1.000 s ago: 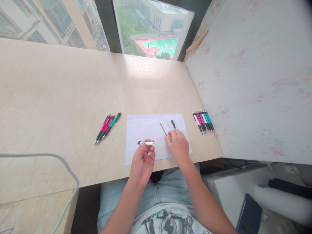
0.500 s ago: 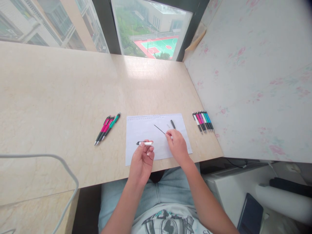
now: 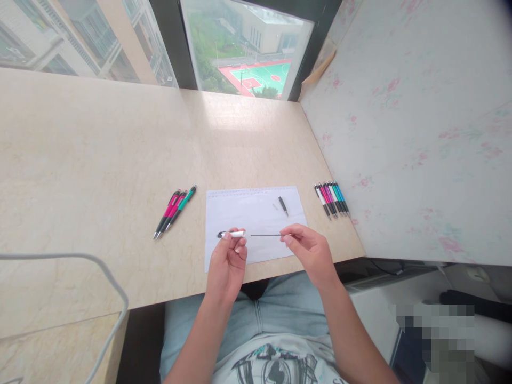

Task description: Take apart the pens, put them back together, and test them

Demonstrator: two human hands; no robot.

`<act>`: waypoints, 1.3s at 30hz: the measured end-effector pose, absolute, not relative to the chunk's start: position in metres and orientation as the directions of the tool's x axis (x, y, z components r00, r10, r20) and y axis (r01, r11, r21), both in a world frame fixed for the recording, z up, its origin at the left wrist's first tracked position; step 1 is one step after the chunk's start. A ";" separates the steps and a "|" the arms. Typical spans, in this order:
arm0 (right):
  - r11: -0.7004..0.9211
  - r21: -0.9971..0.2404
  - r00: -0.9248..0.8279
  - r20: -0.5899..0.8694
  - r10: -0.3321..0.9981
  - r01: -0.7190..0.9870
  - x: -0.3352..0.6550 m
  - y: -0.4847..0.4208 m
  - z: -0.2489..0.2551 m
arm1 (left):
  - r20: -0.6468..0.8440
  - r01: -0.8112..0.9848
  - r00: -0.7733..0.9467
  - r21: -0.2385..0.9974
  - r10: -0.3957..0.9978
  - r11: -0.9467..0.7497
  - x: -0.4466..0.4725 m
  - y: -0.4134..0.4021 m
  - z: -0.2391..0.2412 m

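Left hand (image 3: 230,261) pinches white pen barrel (image 3: 239,233) over 9 o'clock side of paper (image 3: 236,210); right hand (image 3: 314,253) pinches thin black refill (image 3: 264,235), free end toward 9, just short of barrel; black pen grip (image 3: 283,206) on paper at 2 o'clock; beyond paper, three pens (image 3: 175,213) at 9, pen row (image 3: 332,200) at 2.

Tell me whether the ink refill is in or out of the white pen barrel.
Out: a gap separates the ink refill from the white pen barrel.

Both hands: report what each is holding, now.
Left hand: closed, holding the white pen barrel.
Right hand: closed in a pinch, holding the thin dark refill by one end.
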State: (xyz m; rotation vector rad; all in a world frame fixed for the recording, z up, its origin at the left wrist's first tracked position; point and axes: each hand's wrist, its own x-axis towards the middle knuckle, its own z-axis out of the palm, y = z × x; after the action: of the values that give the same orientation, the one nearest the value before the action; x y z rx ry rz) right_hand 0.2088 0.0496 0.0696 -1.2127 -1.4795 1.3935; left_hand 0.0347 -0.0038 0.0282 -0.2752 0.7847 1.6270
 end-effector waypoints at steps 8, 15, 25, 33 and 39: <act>0.019 -0.994 -0.159 0.002 0.987 0.106 0.202 0.048 0.070 | -0.565 -0.925 -0.251 0.379 0.786 -0.023 0.037 -0.005 0.027; 0.042 -0.996 -0.057 0.037 0.998 0.081 0.203 0.046 0.070 | -0.557 -0.921 -0.251 0.389 0.792 -0.018 0.038 -0.006 0.025; 0.032 -0.980 -0.207 -0.010 0.978 0.199 0.191 0.044 0.074 | -0.538 -0.923 -0.196 0.384 0.820 0.031 0.051 -0.009 0.029; 0.106 -0.964 -0.168 0.065 0.984 0.244 0.188 0.043 0.069 | -0.566 -0.955 -0.144 0.293 0.811 0.035 0.057 -0.009 0.033; 0.116 -0.953 -0.114 0.087 0.990 0.280 0.182 0.039 0.065 | -0.554 -0.954 -0.142 0.298 0.820 0.035 0.062 -0.010 0.033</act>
State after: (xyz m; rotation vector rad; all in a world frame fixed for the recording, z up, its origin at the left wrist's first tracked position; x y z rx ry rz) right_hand 0.1816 0.0389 0.0646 -1.2891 -1.5439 1.0530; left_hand 0.0620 -0.0105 0.0330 -0.2401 0.7198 1.5617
